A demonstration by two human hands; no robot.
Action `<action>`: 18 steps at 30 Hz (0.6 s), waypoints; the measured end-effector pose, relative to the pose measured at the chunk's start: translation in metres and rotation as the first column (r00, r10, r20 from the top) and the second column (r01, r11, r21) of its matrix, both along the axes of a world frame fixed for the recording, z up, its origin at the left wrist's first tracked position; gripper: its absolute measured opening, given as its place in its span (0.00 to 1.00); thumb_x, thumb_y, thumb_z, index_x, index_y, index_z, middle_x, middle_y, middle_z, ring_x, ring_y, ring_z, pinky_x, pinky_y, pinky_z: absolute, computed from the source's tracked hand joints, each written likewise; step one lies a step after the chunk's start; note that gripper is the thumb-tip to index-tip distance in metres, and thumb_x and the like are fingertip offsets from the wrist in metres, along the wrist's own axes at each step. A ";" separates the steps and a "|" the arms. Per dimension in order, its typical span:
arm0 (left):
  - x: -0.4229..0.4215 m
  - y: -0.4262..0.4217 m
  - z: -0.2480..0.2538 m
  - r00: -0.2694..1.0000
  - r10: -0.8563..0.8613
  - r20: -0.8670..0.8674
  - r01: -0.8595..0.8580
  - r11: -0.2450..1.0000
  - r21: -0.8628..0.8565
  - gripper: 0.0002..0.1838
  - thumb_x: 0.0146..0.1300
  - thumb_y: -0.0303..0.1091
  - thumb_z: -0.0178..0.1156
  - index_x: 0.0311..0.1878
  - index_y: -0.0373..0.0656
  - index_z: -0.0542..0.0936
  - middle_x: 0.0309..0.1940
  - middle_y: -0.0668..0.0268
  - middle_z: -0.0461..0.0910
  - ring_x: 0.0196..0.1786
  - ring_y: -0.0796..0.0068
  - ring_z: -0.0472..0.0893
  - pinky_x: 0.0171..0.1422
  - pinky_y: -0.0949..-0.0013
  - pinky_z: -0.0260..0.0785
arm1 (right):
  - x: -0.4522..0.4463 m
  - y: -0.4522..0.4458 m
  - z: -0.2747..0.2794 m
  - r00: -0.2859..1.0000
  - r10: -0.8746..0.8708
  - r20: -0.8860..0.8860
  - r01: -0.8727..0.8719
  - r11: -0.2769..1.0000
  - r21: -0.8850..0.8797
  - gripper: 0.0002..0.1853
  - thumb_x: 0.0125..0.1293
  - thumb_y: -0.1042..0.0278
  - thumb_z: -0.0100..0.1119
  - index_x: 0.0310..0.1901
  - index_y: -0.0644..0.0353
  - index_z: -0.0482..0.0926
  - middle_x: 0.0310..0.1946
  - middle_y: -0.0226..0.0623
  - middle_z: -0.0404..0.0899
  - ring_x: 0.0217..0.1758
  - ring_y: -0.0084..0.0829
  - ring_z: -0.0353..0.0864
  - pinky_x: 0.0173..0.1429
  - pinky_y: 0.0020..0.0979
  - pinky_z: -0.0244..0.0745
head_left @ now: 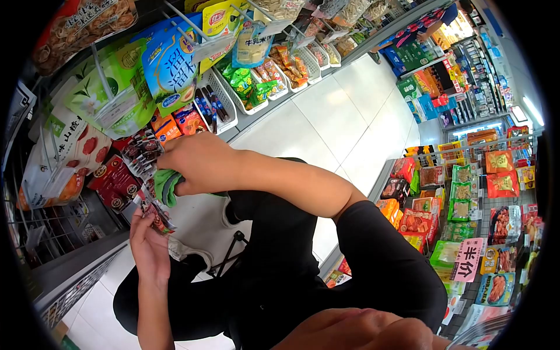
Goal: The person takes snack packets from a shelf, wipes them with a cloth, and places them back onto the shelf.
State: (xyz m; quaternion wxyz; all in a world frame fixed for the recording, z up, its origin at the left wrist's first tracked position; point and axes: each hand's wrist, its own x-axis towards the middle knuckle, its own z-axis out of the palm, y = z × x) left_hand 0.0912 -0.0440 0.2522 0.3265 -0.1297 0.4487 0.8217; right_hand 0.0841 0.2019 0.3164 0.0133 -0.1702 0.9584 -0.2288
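Note:
My right hand [204, 163] reaches across to the lower shelf, its fingers closed on a crumpled green cloth [167, 185]. Just below it, my left hand [148, 236] has its fingertips on a small dark red and silver packet [156, 213] at the shelf edge. Beside the hands lie small dark and silver wrapped packets [142, 153] and dark red packets [115, 185]. Orange packets [165, 127] lie just above my right hand. Part of the cloth is hidden by my right hand.
White baskets [227, 119] of wrapped snacks line the shelf, with large bags [169, 64] hanging above on metal hooks. Tiled floor [326, 116] runs along the aisle. Opposite stands a rack of packets [461, 201]. Another person [429, 26] is at the far top right. A stool [236, 239] is near my legs.

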 end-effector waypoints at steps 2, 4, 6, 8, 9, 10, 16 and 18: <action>0.000 0.000 -0.001 1.000 -0.005 0.008 0.005 1.000 0.023 0.24 0.72 0.28 0.55 0.71 0.41 0.71 0.56 0.65 0.82 0.53 0.72 0.82 0.54 0.63 0.76 | 0.000 -0.001 -0.001 1.000 0.025 0.002 -0.025 1.000 0.000 0.19 0.53 0.58 0.73 0.45 0.54 0.84 0.41 0.38 0.82 0.46 0.45 0.86 0.45 0.47 0.81; 0.000 0.000 0.000 1.000 -0.004 0.016 0.003 0.999 0.036 0.25 0.72 0.28 0.54 0.72 0.41 0.71 0.57 0.65 0.82 0.54 0.72 0.82 0.55 0.63 0.76 | 0.001 -0.001 -0.002 0.998 0.060 -0.011 -0.060 0.998 -0.015 0.19 0.52 0.59 0.74 0.46 0.54 0.84 0.41 0.37 0.81 0.46 0.45 0.86 0.45 0.47 0.80; 0.000 0.003 0.004 1.000 0.005 0.026 -0.006 0.999 0.038 0.25 0.72 0.28 0.54 0.72 0.41 0.70 0.59 0.64 0.81 0.55 0.72 0.82 0.56 0.63 0.76 | 0.001 -0.002 -0.004 0.997 0.083 -0.013 -0.083 0.996 -0.040 0.20 0.52 0.59 0.74 0.46 0.54 0.84 0.41 0.37 0.81 0.46 0.45 0.86 0.44 0.47 0.80; 0.000 0.005 0.008 0.999 -0.016 0.033 0.014 0.998 0.054 0.22 0.72 0.28 0.54 0.68 0.43 0.73 0.57 0.67 0.81 0.54 0.75 0.81 0.59 0.65 0.74 | 0.001 -0.003 -0.005 0.995 0.098 -0.005 -0.098 0.994 -0.057 0.20 0.52 0.60 0.75 0.47 0.53 0.84 0.41 0.36 0.80 0.47 0.45 0.86 0.44 0.47 0.80; 0.001 0.005 0.009 0.999 -0.027 0.037 0.024 0.998 0.062 0.20 0.73 0.29 0.54 0.66 0.44 0.74 0.56 0.69 0.81 0.54 0.76 0.80 0.60 0.66 0.73 | 0.002 -0.004 -0.005 0.995 0.102 0.004 -0.102 0.993 -0.062 0.20 0.52 0.60 0.75 0.47 0.53 0.84 0.41 0.36 0.80 0.47 0.45 0.86 0.44 0.47 0.80; 0.001 0.005 0.009 0.999 -0.030 0.038 0.028 0.997 0.067 0.19 0.73 0.29 0.54 0.66 0.45 0.74 0.56 0.69 0.81 0.54 0.76 0.80 0.60 0.66 0.73 | 0.002 -0.004 -0.006 0.994 0.107 0.013 -0.106 0.992 -0.068 0.20 0.52 0.61 0.75 0.48 0.53 0.84 0.42 0.36 0.80 0.47 0.45 0.85 0.44 0.47 0.80; 0.002 0.006 0.010 0.999 -0.040 0.034 0.037 0.996 0.076 0.17 0.73 0.29 0.54 0.63 0.46 0.74 0.56 0.70 0.81 0.55 0.77 0.80 0.62 0.64 0.73 | 0.002 -0.004 -0.007 0.992 0.126 0.005 -0.125 0.988 -0.096 0.21 0.52 0.61 0.75 0.49 0.52 0.85 0.41 0.35 0.80 0.47 0.44 0.85 0.43 0.46 0.80; 0.001 0.005 0.008 0.999 -0.038 0.030 0.035 0.996 0.079 0.16 0.73 0.30 0.54 0.63 0.46 0.74 0.56 0.70 0.81 0.56 0.77 0.80 0.63 0.63 0.73 | 0.002 -0.004 -0.005 0.991 0.130 0.008 -0.129 0.987 -0.095 0.20 0.52 0.61 0.75 0.48 0.52 0.85 0.41 0.35 0.80 0.46 0.44 0.85 0.43 0.45 0.80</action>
